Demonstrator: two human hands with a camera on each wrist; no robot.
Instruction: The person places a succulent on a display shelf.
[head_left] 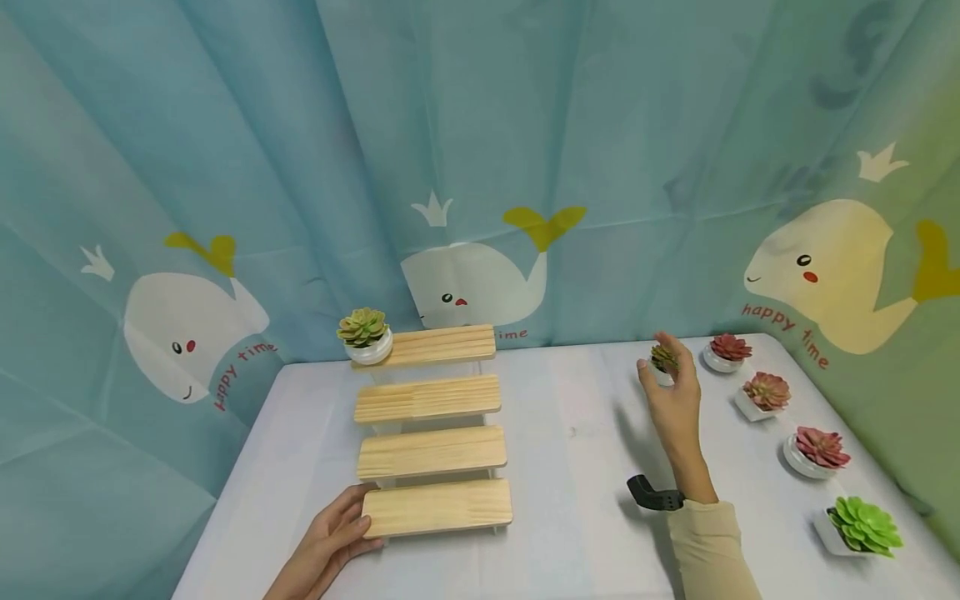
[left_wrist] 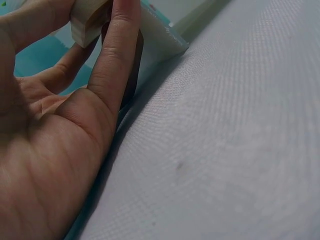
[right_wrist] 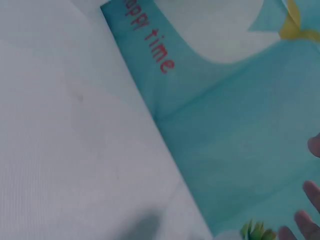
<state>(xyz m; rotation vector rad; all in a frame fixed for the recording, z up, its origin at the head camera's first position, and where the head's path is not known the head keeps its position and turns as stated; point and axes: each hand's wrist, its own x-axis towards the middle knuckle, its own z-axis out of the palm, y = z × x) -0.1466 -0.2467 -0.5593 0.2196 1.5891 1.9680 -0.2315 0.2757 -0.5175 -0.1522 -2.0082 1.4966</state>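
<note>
At the near left, my left hand [head_left: 333,533] pinches the left end of the lowest wooden board of a stepped display stand [head_left: 437,508]. Thumb and fingers lie on either side of the board's end [left_wrist: 87,22] in the left wrist view. At the back right of the table my right hand [head_left: 675,396] reaches over a small green potted succulent [head_left: 663,358], thumb and fingers spread apart about it. The right wrist view shows that succulent [right_wrist: 257,231] at the bottom edge, the fingertips [right_wrist: 302,220] beside it. Part of its white pot is hidden behind the hand.
A yellow-green succulent in a round white pot [head_left: 370,346] stands on the top board's left end. Along the table's right side are several potted succulents: dark red [head_left: 727,353], pinkish [head_left: 763,395], red [head_left: 816,452] and bright green [head_left: 858,527]. A whale-print curtain [head_left: 637,208] hangs behind.
</note>
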